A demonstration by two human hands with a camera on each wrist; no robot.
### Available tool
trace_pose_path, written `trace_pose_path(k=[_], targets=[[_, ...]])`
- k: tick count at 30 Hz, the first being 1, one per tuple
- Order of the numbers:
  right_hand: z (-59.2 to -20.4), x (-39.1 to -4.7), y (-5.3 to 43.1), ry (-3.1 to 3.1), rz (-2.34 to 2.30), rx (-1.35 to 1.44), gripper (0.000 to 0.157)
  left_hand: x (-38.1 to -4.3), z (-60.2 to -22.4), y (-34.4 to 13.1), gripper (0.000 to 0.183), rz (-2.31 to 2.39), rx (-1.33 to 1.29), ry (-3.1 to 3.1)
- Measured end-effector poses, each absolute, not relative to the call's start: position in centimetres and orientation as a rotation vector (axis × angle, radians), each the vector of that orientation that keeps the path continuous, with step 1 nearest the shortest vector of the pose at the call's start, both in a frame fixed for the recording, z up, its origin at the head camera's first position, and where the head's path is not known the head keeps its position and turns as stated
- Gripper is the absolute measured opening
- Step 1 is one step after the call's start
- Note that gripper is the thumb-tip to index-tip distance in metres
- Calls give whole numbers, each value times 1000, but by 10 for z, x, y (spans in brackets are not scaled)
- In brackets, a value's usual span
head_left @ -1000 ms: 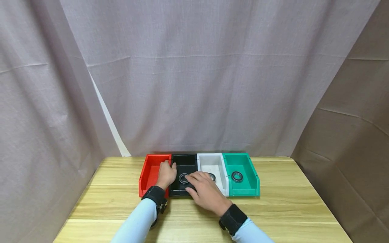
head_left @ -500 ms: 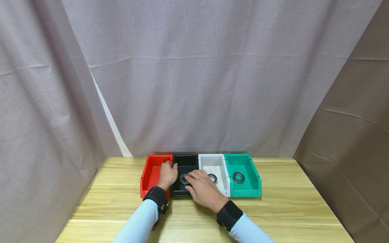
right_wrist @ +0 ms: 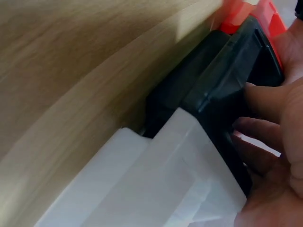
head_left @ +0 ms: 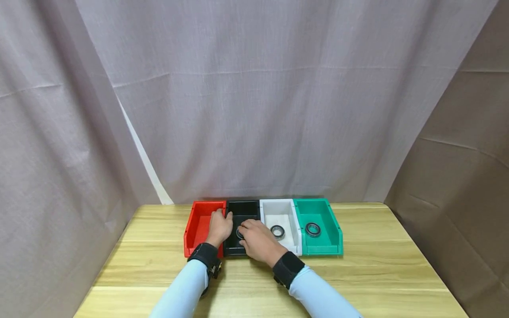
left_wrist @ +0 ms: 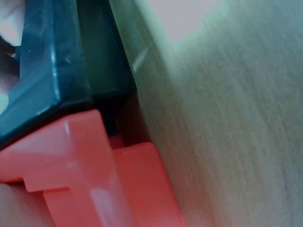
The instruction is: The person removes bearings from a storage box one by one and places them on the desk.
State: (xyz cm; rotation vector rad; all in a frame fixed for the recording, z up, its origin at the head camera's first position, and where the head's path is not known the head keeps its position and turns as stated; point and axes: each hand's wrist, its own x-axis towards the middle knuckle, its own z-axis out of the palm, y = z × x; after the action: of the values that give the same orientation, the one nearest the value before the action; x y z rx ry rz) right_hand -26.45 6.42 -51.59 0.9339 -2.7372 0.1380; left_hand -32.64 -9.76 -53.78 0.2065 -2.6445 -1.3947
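Note:
In the head view a red bin (head_left: 197, 236), a black bin (head_left: 243, 207), a white bin (head_left: 274, 207) and a green bin (head_left: 328, 238) stand side by side. My left hand (head_left: 220, 227) straddles the adjoining red and black walls, fingers on the red side, thumb over the black, and grips them. My right hand (head_left: 260, 240) reaches into the black bin, its fingers and thumb at a ball bearing (head_left: 238, 232) that it partly covers; I cannot tell whether they pinch it. The right wrist view shows bent fingers (right_wrist: 265, 101) inside the black bin (right_wrist: 213, 90).
A second bearing (head_left: 277, 232) lies in the white bin and a third bearing (head_left: 313, 229) in the green one. The wooden table (head_left: 370, 274) extends in front and to both sides. A grey curtain (head_left: 258, 110) hangs behind the bins.
My right hand has moved left over the black bin, its thumb and fingers coming closer around the bearing. The bearing in the white bin has come into full view. My left hand stays put.

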Motion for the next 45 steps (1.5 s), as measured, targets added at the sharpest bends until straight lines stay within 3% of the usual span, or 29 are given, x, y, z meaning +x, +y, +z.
trace_pose_path(k=[9,25,33,45], targets=[[-516,-280,49,-2842,-31,852,32,-324,-531,-97,45,-1431,240,-2678],[-511,-290,37,-3003,-188,737,49,-323,-532,-96,45,-1430,220,-2671],[-514,-296,32,-3009,-214,723,16,-325,-531,-97,44,-1437,232,-2679],[-517,-292,31,-3005,-234,712,19,-321,-532,-97,50,-1449,242,-2688]])
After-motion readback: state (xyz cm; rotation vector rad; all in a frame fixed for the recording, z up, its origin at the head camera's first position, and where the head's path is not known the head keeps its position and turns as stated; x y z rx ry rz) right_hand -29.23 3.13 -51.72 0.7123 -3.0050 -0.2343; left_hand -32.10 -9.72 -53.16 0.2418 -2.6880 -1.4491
